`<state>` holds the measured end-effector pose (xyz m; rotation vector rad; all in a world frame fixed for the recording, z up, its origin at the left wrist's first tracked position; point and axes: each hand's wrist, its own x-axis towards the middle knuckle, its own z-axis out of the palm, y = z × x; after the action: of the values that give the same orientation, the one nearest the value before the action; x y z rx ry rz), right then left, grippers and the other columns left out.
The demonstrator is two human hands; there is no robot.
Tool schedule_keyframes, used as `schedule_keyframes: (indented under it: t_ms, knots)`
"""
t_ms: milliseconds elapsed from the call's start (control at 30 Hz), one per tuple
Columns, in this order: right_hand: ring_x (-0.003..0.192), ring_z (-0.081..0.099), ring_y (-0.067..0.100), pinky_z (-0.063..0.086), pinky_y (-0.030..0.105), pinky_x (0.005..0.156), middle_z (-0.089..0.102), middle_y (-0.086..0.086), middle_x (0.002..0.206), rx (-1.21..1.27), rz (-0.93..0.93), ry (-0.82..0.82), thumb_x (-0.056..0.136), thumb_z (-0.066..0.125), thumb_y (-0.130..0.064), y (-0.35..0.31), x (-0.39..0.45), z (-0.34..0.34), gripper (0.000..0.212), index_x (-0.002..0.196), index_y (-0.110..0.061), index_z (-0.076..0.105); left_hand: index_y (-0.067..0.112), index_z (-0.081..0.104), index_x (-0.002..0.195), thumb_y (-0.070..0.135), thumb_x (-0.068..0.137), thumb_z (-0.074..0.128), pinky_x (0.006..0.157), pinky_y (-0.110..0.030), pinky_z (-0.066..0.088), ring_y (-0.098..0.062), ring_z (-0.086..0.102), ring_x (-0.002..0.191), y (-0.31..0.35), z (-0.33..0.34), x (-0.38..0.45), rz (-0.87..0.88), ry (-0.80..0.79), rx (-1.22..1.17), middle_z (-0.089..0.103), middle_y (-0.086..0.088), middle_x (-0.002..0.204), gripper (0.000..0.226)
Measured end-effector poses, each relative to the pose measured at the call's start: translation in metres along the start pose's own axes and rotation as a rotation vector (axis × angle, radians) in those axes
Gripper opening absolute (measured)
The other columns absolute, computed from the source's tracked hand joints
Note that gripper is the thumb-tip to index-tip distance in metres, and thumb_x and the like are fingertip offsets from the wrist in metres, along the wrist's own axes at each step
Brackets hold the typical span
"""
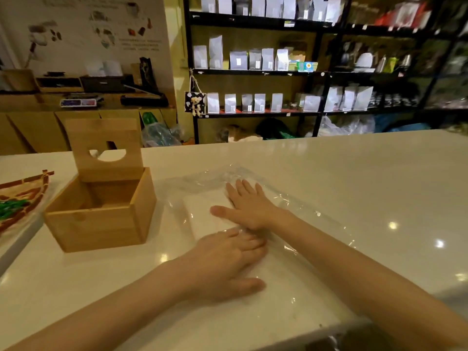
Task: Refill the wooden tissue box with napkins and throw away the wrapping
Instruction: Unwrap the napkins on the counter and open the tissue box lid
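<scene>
A white glossy desk [329,173] is carrying everything, with dark shelves [316,72] of pale pouches standing behind it. Toward the left of the desk, a wooden tissue box [101,216] is sitting open and looking empty inside, its hinged lid [105,145] standing upright at the back with the half-round slot showing; the box is turned slightly, one corner pointing toward the viewer. Just to its right, apart from it, a flat stack of white napkins [205,214] is lying in loose clear wrapping [291,198]. The stack's long axis is running from the near right toward the far left, its far end pointing roughly at the box, and the crinkled film is spreading out beyond it on the right. The right hand [249,206] is lying flat on the far part of the stack, fingers spread, its grip fully open and holding nothing. The left hand [228,262] is resting palm down on the near part, fingers extended and touching the right hand; it is pressing rather than clasping anything. At the left edge, a patterned tray [22,198] is lying.
</scene>
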<state>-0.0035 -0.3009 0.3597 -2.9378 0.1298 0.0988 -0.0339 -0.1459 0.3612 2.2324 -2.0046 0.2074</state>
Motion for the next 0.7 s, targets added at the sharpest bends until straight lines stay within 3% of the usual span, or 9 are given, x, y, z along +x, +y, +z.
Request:
schedule_keyframes:
  t_ms: [133, 233, 300, 333, 400, 467, 567, 633, 700]
  knots:
    - [0.144, -0.006, 0.016, -0.006, 0.037, 0.115, -0.001, 0.005, 0.158, 0.172, -0.050, 0.194, 0.092, 0.023, -0.055, 0.005, -0.020, -0.005, 0.070, 0.147, -0.018, 0.002, 0.015, 0.042, 0.135, 0.047, 0.090, 0.034, 0.109, -0.012, -0.002, -0.011, 0.033, 0.135, -0.004, 0.005, 0.000, -0.011, 0.008, -0.107, 0.046, 0.002, 0.143, 0.056]
    - [0.138, 0.026, 0.013, 0.018, 0.025, 0.110, 0.033, 0.002, 0.150, 0.329, -0.143, 0.355, 0.094, 0.042, -0.038, 0.011, -0.057, -0.018, 0.054, 0.141, -0.016, 0.030, 0.017, 0.049, 0.130, 0.039, 0.093, 0.032, 0.111, -0.013, 0.000, -0.009, 0.041, 0.130, -0.006, 0.008, -0.004, -0.045, 0.001, -0.128, 0.051, 0.002, 0.138, 0.047]
    - [0.105, 0.058, 0.007, 0.041, 0.017, 0.088, 0.066, 0.000, 0.115, 0.443, -0.181, 0.548, 0.089, 0.055, -0.025, 0.010, -0.086, -0.021, 0.030, 0.118, -0.016, 0.059, 0.019, 0.051, 0.129, 0.040, 0.094, 0.028, 0.112, -0.015, 0.000, -0.006, 0.041, 0.130, -0.007, 0.010, -0.005, -0.056, 0.037, -0.143, 0.050, 0.004, 0.139, 0.048]
    - [0.082, 0.063, 0.003, 0.044, 0.013, 0.072, 0.072, -0.004, 0.091, 0.498, -0.191, 0.659, 0.085, 0.057, -0.021, 0.009, -0.102, -0.021, 0.020, 0.101, -0.017, 0.067, 0.020, 0.050, 0.130, 0.044, 0.093, 0.024, 0.112, -0.014, -0.001, -0.003, 0.038, 0.131, -0.007, 0.010, -0.005, -0.065, 0.062, -0.161, 0.048, 0.006, 0.140, 0.051]
    - [0.056, 0.060, 0.005, 0.041, 0.009, 0.054, 0.068, -0.006, 0.062, 0.542, -0.229, 0.761, 0.079, 0.058, -0.020, 0.010, -0.130, -0.017, 0.012, 0.083, -0.016, 0.070, 0.024, 0.046, 0.133, 0.049, 0.090, 0.016, 0.111, -0.012, -0.001, 0.001, 0.030, 0.133, -0.007, 0.010, -0.007, -0.098, 0.107, -0.204, 0.041, 0.011, 0.144, 0.058]
    - [0.049, 0.057, 0.005, 0.044, 0.013, 0.047, 0.065, -0.004, 0.055, 0.466, -0.314, 0.714, 0.077, 0.057, -0.016, 0.014, -0.152, -0.008, 0.010, 0.077, -0.015, 0.067, 0.025, 0.044, 0.134, 0.049, 0.090, 0.017, 0.110, -0.011, 0.001, 0.004, 0.026, 0.133, -0.007, 0.009, -0.009, -0.111, 0.169, -0.236, 0.039, 0.012, 0.144, 0.057]
    - [0.060, 0.062, 0.004, 0.052, 0.022, 0.055, 0.071, -0.003, 0.069, 0.321, -0.364, 0.531, 0.080, 0.055, -0.016, 0.028, -0.162, 0.011, 0.014, 0.085, -0.019, 0.067, 0.025, 0.045, 0.133, 0.053, 0.087, 0.015, 0.109, -0.007, 0.006, 0.007, 0.019, 0.133, -0.006, 0.007, -0.009, -0.152, 0.246, -0.312, 0.041, 0.014, 0.141, 0.062]
    - [0.094, 0.064, 0.009, 0.051, 0.026, 0.083, 0.072, 0.000, 0.104, 0.232, -0.369, 0.414, 0.088, 0.049, -0.020, 0.033, -0.155, 0.019, 0.024, 0.106, -0.020, 0.066, 0.025, 0.046, 0.132, 0.053, 0.087, 0.018, 0.109, -0.004, 0.010, 0.010, 0.020, 0.132, -0.005, 0.003, -0.007, -0.165, 0.281, -0.365, 0.041, 0.015, 0.140, 0.060]
    - [0.124, 0.045, 0.009, 0.033, 0.023, 0.106, 0.056, -0.002, 0.133, 0.138, -0.404, 0.340, 0.094, 0.040, -0.024, 0.027, -0.144, 0.019, 0.034, 0.125, -0.021, 0.054, 0.024, 0.046, 0.131, 0.051, 0.090, 0.020, 0.110, -0.007, 0.013, 0.010, 0.023, 0.132, -0.002, 0.000, -0.005, -0.123, 0.308, -0.344, 0.039, 0.017, 0.138, 0.056]
